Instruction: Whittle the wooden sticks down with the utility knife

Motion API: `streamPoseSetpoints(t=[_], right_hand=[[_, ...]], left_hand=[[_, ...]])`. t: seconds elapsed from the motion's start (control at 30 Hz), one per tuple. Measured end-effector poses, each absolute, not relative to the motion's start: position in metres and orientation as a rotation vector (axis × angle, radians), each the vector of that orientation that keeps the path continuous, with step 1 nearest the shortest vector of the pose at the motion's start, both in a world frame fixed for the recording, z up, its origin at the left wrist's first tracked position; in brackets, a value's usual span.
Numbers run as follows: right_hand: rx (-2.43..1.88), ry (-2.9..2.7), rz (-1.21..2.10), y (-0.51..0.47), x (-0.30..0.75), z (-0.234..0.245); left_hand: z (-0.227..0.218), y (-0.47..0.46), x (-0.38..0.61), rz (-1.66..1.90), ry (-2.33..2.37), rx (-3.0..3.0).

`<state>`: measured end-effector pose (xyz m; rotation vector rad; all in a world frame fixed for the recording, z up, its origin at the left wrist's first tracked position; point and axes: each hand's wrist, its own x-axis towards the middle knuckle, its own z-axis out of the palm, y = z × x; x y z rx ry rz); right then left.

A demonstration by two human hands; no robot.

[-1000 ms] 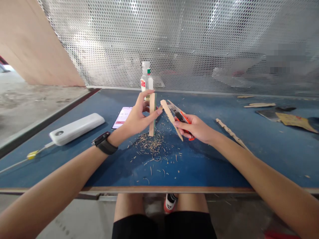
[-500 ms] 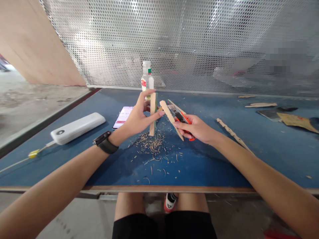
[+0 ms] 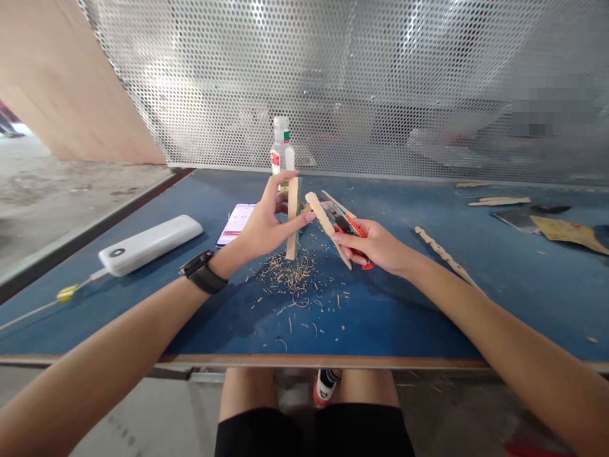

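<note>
Your right hand [image 3: 375, 244] covered most of the knife [image 3: 349, 228], so its handle showed only in red slivers and you could not see the grip around it. Your left hand [image 3: 264, 225] hid the middle of the upright stick [image 3: 292, 219] and a corner of the phone [image 3: 236, 222], whose screen was too small to read. The bottle [image 3: 281, 152] label was likewise unreadable. A blurred patch [image 3: 547, 108] sat behind the mesh. The worktop [image 3: 523, 285] and the cable [image 3: 28, 311] ran off the frame's edges.

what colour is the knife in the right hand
Orange-red and black utility knife, in the right hand; head view.
</note>
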<state>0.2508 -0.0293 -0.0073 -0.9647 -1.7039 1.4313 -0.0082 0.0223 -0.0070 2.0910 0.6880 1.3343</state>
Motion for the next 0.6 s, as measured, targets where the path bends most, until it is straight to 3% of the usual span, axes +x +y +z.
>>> streamPoseSetpoints(t=[0.6], right_hand=[[-0.960, -1.714, 1.425, -0.0292, 0.2508, -0.0072]], left_hand=[[-0.0060, 0.0216, -0.0069, 1.339, 0.682, 2.081]])
